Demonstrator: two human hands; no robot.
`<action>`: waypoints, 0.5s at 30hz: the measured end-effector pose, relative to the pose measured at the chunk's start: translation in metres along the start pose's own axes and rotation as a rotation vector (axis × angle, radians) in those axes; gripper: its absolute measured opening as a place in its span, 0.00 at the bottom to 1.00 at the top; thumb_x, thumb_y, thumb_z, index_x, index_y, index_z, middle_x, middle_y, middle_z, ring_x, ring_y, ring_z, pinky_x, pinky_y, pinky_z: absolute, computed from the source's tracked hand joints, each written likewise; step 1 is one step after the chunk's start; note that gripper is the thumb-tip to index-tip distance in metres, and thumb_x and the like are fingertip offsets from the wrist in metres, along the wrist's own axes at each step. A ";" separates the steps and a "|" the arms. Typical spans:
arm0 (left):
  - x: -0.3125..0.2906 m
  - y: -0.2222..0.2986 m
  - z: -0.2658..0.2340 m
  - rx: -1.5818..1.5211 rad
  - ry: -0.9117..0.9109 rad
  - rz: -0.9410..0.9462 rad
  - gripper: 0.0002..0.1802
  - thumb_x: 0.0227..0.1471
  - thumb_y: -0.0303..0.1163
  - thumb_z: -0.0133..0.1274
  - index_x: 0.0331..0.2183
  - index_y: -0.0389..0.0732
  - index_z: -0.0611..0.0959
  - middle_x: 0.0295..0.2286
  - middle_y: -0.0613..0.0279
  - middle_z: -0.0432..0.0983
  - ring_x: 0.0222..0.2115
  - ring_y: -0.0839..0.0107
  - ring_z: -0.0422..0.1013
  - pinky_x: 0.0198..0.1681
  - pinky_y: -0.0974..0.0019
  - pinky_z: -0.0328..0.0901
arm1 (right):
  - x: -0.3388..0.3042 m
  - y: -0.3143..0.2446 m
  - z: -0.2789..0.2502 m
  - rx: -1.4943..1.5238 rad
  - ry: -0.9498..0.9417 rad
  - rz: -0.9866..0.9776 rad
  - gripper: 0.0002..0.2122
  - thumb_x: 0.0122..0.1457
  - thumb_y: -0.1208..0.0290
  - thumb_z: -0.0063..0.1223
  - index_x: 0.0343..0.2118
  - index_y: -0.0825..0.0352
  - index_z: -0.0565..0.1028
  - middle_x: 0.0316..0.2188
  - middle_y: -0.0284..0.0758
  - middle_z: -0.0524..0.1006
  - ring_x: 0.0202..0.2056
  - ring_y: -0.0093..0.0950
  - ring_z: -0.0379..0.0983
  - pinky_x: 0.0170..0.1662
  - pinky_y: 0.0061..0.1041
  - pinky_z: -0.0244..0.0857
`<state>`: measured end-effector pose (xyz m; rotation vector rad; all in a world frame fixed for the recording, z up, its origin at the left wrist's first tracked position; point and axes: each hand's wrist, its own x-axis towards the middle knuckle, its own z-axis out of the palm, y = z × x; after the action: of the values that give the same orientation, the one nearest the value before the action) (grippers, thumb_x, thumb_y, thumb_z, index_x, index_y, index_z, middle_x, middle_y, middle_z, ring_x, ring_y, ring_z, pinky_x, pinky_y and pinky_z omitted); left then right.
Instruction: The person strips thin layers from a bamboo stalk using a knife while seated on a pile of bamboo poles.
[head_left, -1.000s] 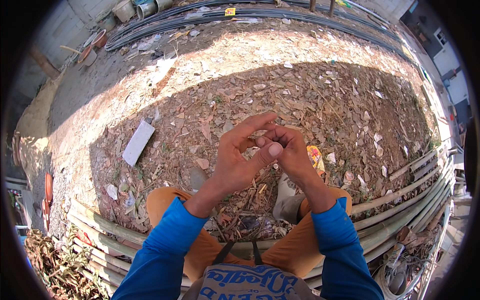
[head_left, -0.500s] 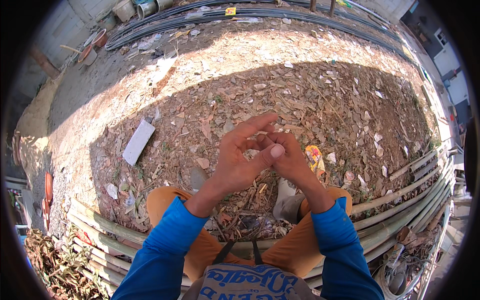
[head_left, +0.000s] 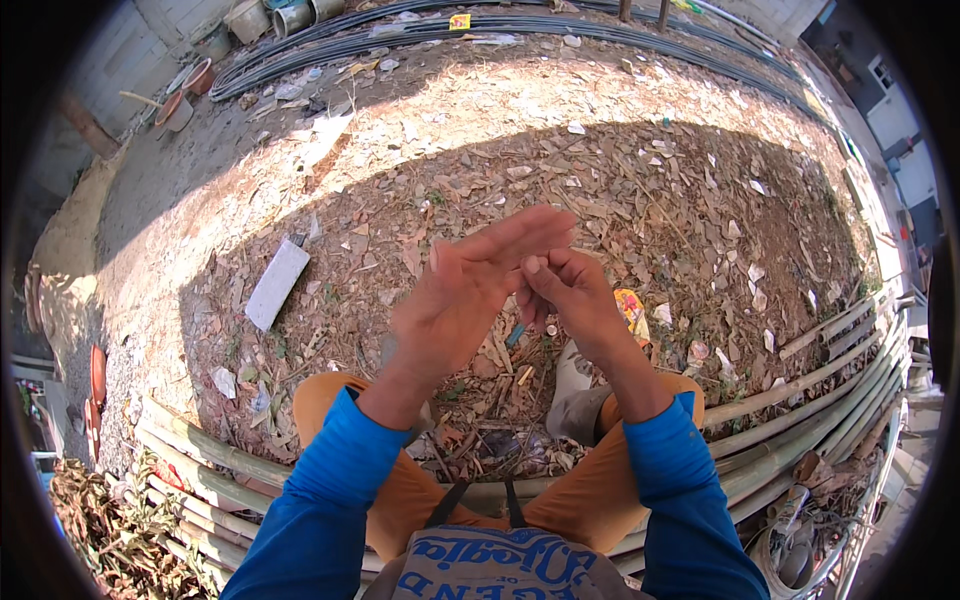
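Fingers of the left hand (head_left: pixel 462 300) are straight and side by side now, thumb raised well apart; 0.5 s ago they were curved, with the thumb across toward the right hand (head_left: pixel 582 305). The right thumb lies against its curled forefinger, touching or nearly touching the left fingers; whether anything is pinched there, I cannot tell. A small blue strip (head_left: pixel 515 335) shows just below the 2 hands, held or on the ground unclear. The right wrist partly covers a yellow packet (head_left: pixel 629 308). A pale block (head_left: pixel 278 287) lies on the littered ground (head_left: pixel 600 190); bamboo poles (head_left: pixel 800 405) flank the knees.
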<state>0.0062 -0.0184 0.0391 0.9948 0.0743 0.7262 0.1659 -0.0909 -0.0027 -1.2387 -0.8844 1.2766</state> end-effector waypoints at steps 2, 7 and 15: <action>-0.005 0.003 -0.017 -0.061 -0.144 -0.055 0.62 0.52 0.80 0.39 0.64 0.32 0.66 0.62 0.35 0.62 0.63 0.47 0.61 0.64 0.40 0.56 | -0.002 -0.006 -0.002 -0.034 -0.053 0.013 0.13 0.69 0.62 0.52 0.38 0.69 0.79 0.23 0.29 0.77 0.22 0.19 0.75 0.22 0.18 0.67; -0.010 -0.017 -0.002 -0.283 -0.615 0.093 0.57 0.51 0.80 0.40 0.61 0.38 0.75 0.64 0.41 0.60 0.64 0.46 0.58 0.63 0.42 0.55 | -0.002 0.022 0.003 -0.018 -0.260 -0.077 0.07 0.66 0.71 0.52 0.41 0.69 0.76 0.25 0.32 0.77 0.23 0.22 0.76 0.23 0.19 0.69; -0.003 -0.013 -0.005 -0.377 -0.585 0.078 0.69 0.41 0.87 0.42 0.61 0.30 0.72 0.65 0.36 0.57 0.66 0.45 0.54 0.64 0.44 0.51 | -0.004 -0.012 -0.002 0.010 -0.179 0.123 0.09 0.63 0.74 0.56 0.45 0.69 0.75 0.29 0.32 0.78 0.26 0.21 0.77 0.22 0.19 0.69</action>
<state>0.0087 -0.0205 0.0250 0.8143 -0.5939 0.4717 0.1691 -0.0939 0.0095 -1.1992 -0.9388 1.5064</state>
